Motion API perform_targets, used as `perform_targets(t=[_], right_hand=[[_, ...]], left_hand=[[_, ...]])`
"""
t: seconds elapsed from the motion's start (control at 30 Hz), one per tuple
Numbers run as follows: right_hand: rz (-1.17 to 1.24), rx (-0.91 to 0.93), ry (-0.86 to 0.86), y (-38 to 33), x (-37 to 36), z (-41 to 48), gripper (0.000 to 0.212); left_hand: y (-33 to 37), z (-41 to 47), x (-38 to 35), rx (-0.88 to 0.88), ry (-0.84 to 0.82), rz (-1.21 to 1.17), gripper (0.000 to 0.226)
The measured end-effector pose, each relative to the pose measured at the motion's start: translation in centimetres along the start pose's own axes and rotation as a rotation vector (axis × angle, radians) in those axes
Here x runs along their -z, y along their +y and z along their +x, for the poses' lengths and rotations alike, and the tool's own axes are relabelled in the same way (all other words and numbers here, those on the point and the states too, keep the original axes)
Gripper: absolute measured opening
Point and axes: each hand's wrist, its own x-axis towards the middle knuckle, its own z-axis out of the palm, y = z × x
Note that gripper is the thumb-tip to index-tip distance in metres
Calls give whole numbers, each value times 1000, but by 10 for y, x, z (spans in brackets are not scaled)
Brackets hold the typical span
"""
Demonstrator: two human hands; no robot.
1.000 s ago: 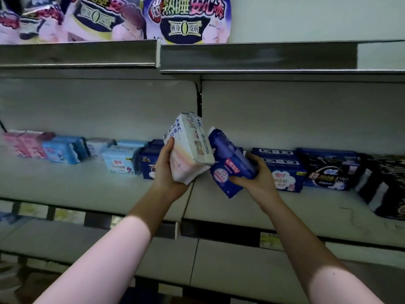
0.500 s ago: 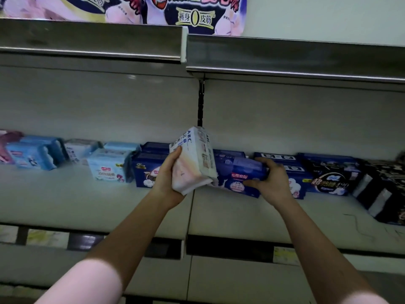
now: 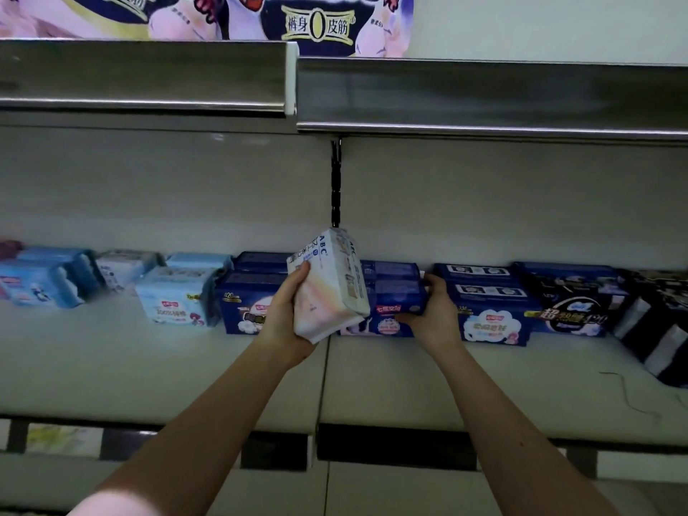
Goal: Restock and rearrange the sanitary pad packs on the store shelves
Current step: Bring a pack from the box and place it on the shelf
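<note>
Your left hand [image 3: 284,322] wraps thumb and curled fingers round the white ABC pack [image 3: 329,284], held tilted above the shelf [image 3: 409,389], while your right hand [image 3: 433,316] grips the dark blue pack [image 3: 391,314] standing in the row, thumb over its top, between two other blue packs [image 3: 491,318] by the back wall.

Two hands [image 3: 286,322] [image 3: 433,318], one white pack [image 3: 329,288]
</note>
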Motion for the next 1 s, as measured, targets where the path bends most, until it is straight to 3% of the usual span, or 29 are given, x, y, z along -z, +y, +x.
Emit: perform_targets(t=[0.1, 0.27, 0.43, 0.57, 0.63, 0.73, 0.83, 0.9, 1.0], right_hand=[[-9, -20, 8, 5, -5, 3, 76], [-129, 41, 26, 10, -11, 1, 69], [-292, 56, -2, 14, -10, -5, 79], [-288, 140, 96, 6, -5, -15, 66], [-200, 163, 118, -2, -1, -19, 54], [127, 100, 24, -17, 7, -35, 33], [458, 12, -82, -36, 15, -59, 11], [595, -41, -160, -45, 20, -76, 8], [639, -92, -231, -51, 27, -100, 9]], left_hand=[[-3, 2, -4, 16, 16, 36, 72], [-7, 4, -3, 1, 38, 35, 81], [-12, 0, -7, -35, 79, 37, 36], [-11, -6, -9, -61, 118, 59, 23], [-11, -9, -10, -68, 138, 46, 28], [-15, -18, -11, -71, 181, 35, 40], [-21, -33, -18, -90, 200, 44, 32], [-27, -46, -28, -98, 208, 74, 21], [-40, -62, -40, -103, 243, 131, 22]])
